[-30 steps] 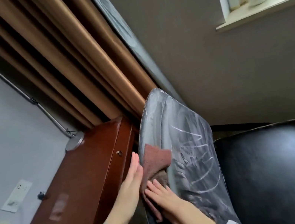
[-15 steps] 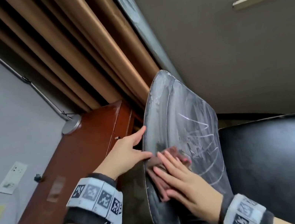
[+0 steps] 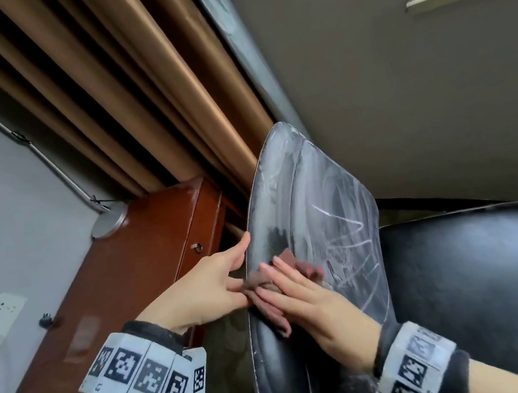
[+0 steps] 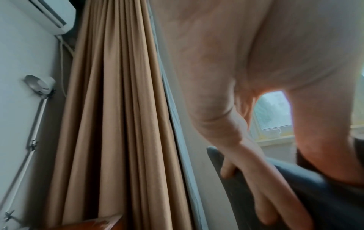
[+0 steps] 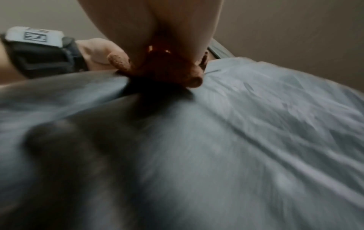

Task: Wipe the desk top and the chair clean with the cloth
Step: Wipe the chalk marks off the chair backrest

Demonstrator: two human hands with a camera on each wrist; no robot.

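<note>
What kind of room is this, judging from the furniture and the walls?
Probably a bedroom or hotel room with a work corner: a reddish-brown wooden desk against the wall, long golden-brown curtains, a black leather chair and a white wall-mounted air conditioner.

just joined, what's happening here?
A person is wiping the chair back with a brown cloth. The right hand presses the cloth flat against the back, fingers straight. The left hand grips the back's left edge, thumb on the front, steadying it. Most of the back looks grey and smeared; a dark patch shows just above the cloth. The desk sits untouched alongside.
</note>
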